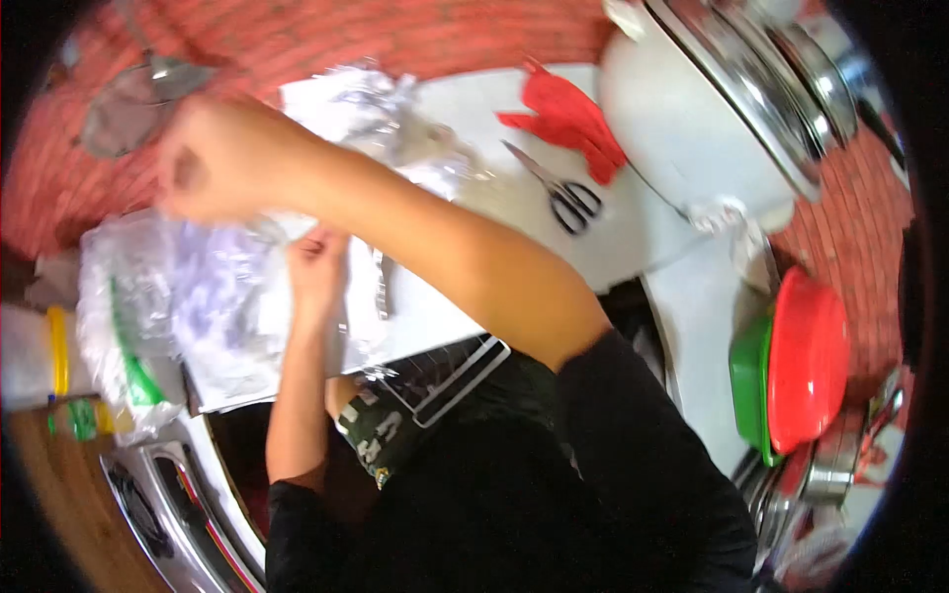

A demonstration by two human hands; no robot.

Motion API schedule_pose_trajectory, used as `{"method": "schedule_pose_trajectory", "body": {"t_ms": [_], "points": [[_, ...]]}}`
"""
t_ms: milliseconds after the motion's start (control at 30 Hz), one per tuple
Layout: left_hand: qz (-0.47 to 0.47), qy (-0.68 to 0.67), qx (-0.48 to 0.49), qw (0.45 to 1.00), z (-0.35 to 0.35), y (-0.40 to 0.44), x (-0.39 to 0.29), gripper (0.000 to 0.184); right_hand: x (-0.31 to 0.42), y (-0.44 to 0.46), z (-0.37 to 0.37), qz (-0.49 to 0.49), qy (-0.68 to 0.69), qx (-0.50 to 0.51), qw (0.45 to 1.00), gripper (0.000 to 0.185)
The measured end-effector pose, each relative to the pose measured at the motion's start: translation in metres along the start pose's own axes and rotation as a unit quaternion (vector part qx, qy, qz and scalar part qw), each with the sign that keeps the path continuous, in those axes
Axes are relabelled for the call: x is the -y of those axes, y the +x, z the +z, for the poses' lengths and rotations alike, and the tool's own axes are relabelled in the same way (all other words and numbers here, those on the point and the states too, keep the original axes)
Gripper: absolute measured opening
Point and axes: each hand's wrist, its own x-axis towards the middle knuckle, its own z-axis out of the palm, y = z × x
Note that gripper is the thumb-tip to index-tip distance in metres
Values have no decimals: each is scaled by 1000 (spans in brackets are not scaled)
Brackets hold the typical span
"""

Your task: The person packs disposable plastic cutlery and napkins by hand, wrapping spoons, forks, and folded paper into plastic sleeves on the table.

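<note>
My right hand (222, 158) is raised at the upper left, its arm stretched across the white table top (425, 311). Motion blurs it, but the fingers look curled; anything inside them cannot be made out. Lower down, my left hand (318, 259) is at the table with its fingers drawn together, and what they grip is hidden. Crumpled clear plastic bags (222, 296) lie left of it. More clear plastic wrapping (381, 104) is heaped beyond my right forearm. A narrow silvery strip (382, 285) lies just right of my left hand.
Black-handled scissors (573, 205) and a red cloth or bag (573, 114) lie near a large white pot (682, 119) with metal lids. A red basin (809, 361) and green basin (753, 385) are at right. A gas stove (178, 514) stands lower left. A ladle (178, 77) hangs on the brick wall.
</note>
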Motion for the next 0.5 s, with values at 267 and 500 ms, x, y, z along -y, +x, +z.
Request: {"method": "schedule_pose_trajectory", "body": {"t_ms": [267, 500], "points": [[-62, -50, 10, 997, 8, -1, -19, 16, 144, -98, -23, -268, -36, 106, 957, 6], [-69, -81, 39, 994, 0, 0, -25, 17, 163, -80, -4, -318, -160, -178, 918, 10]]}}
